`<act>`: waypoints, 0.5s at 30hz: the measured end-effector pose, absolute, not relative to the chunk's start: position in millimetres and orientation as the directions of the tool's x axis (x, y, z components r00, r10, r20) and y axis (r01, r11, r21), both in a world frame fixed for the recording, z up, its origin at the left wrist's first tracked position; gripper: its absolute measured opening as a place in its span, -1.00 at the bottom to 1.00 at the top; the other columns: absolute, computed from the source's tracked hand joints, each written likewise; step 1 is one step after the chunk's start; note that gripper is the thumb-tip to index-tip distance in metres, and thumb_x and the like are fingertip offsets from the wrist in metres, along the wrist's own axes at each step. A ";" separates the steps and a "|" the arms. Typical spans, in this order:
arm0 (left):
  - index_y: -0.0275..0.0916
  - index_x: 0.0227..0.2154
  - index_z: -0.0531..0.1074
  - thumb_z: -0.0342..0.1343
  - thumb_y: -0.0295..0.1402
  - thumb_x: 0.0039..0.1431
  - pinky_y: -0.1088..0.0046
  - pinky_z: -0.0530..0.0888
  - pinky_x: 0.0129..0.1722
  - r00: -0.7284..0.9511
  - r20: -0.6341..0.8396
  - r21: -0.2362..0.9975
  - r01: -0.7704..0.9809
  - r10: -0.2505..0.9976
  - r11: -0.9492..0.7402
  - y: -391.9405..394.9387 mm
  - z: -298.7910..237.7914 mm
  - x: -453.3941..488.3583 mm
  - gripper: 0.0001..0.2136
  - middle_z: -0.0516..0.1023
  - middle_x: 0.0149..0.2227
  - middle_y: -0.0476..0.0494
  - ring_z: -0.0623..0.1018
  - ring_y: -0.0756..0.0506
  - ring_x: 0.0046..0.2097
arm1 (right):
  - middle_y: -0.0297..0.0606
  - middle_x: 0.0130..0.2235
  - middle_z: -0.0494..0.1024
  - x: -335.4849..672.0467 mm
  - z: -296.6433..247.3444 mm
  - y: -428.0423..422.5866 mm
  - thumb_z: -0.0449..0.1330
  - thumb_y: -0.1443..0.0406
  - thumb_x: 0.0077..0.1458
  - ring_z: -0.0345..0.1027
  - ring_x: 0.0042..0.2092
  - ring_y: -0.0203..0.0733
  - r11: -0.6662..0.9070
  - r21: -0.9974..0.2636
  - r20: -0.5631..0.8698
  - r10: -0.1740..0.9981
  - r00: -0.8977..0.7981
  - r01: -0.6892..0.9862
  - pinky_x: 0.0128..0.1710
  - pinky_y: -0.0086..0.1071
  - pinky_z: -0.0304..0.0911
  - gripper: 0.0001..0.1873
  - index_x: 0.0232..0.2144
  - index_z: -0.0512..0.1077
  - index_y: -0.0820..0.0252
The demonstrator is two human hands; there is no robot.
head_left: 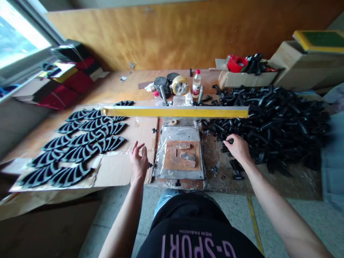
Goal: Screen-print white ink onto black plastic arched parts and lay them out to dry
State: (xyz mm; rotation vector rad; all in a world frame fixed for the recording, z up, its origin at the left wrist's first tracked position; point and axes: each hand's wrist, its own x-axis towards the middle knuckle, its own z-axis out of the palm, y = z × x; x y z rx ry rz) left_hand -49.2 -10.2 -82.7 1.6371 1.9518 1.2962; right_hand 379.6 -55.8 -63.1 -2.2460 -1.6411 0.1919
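My left hand (139, 160) hovers with its fingers spread and nothing in it, over the cardboard sheet (116, 170) just left of the metal jig plate (180, 152). At the near edge of a large heap of black curved plastic parts (271, 122), my right hand (238, 148) has its fingers closed round one black part. Rows of black fan-shaped pieces (77, 143) lie on the cardboard to the left. A yellow bar (176, 111) runs across above the jig.
Behind the jig stand a tape roll (179, 85), a plastic bottle (196, 83) and dark tins. Cardboard boxes (242, 77) sit at the back right, red and black bags (72, 77) at the back left. A plywood wall closes the far side.
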 end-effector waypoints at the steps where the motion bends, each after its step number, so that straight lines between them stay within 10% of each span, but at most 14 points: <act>1: -0.22 -0.14 0.49 0.03 -0.18 0.25 0.23 0.31 0.19 -0.311 0.319 0.795 0.602 0.895 -0.074 -4.7 -74.8 -45.2 -0.73 0.40 0.19 -0.25 0.38 -0.15 0.21 | -0.16 -0.15 0.56 360.7 -61.5 -52.2 0.16 0.29 0.13 0.42 -0.09 -0.10 -0.154 -0.454 0.136 0.961 0.239 0.877 -0.04 -0.28 0.27 -0.84 -0.26 0.50 0.19; 6: -0.24 -0.12 0.44 0.02 -0.13 0.26 0.40 0.45 -0.07 -0.291 0.386 0.896 0.344 0.876 -0.281 35.2 -12.4 -17.0 -0.69 0.58 -0.15 -0.14 0.55 -0.03 -0.08 | -0.22 -0.08 0.52 257.4 -79.8 -38.5 0.07 0.41 0.19 0.40 -0.07 -0.19 0.257 -0.661 0.218 0.965 -0.146 0.705 0.00 -0.31 0.29 -0.68 -0.10 0.55 0.12; 11: -0.20 -0.42 0.34 -0.05 -0.08 0.29 0.48 0.34 -0.50 -0.226 0.378 0.923 0.008 0.898 -0.386 68.9 35.9 -1.9 -0.68 0.34 -0.64 0.09 0.32 0.06 -0.60 | -0.12 -0.14 0.48 214.9 -112.3 -38.1 0.07 0.48 0.15 0.34 -0.07 -0.10 0.391 -0.402 0.247 0.917 -0.313 0.828 -0.02 -0.26 0.29 -0.61 -0.07 0.57 0.13; 15: -0.24 -0.49 0.43 -0.01 -0.08 0.26 0.47 0.36 -0.46 -0.137 0.331 0.943 0.010 0.934 -0.333 55.8 33.9 -13.5 -0.64 0.43 -0.57 -0.02 0.41 0.02 -0.51 | -0.11 -0.15 0.47 223.1 -114.3 -52.4 0.13 0.32 0.17 0.31 -0.09 -0.04 0.337 -0.351 0.220 0.937 -0.273 0.873 -0.05 -0.19 0.29 -0.67 -0.04 0.54 0.10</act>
